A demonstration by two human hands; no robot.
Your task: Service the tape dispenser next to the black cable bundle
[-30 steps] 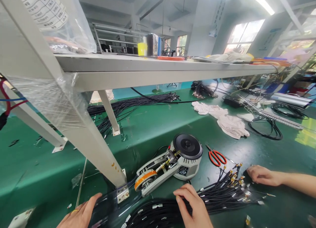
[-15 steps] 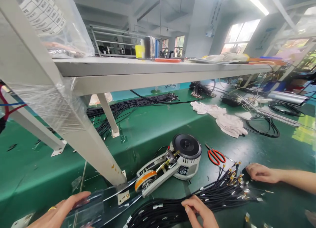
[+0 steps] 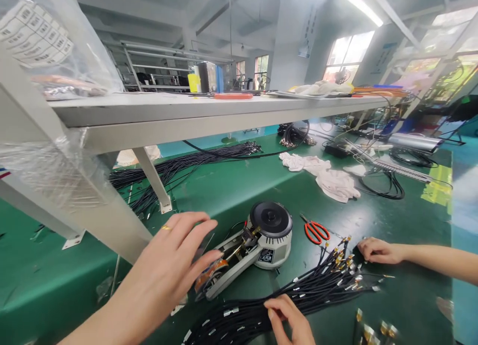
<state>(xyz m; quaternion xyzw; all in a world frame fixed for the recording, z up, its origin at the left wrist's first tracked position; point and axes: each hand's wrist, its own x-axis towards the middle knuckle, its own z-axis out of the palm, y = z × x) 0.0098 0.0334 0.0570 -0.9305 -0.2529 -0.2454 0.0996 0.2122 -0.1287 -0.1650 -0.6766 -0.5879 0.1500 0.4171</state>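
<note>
My left hand (image 3: 182, 250), with a ring on one finger, is raised over the near end of a grey machine (image 3: 239, 270). Its thumb and fingers are apart, and a faint piece of clear plastic shows beside them. The machine has a round black speaker-like top (image 3: 271, 219) and an orange wheel (image 3: 212, 275), partly covered by my hand. My right hand (image 3: 291, 320) lies at the bundle of black cables (image 3: 298, 292), thumb and forefinger pinched on a cable. The cables carry small white tags and gold-coloured connectors (image 3: 343, 258) at their far ends.
Another person's hand (image 3: 377, 250) rests beside the connectors. Red-handled scissors (image 3: 316, 232) lie behind the bundle. A white shelf (image 3: 224, 113) on posts spans the bench. Further back are more cables (image 3: 186, 161) and white gloves (image 3: 336, 180). Loose connectors (image 3: 369, 332) sit in front.
My left hand has risen and moved right from the clear plastic sleeve to above the machine. My right hand stays on the cables. The view has shifted slightly right.
</note>
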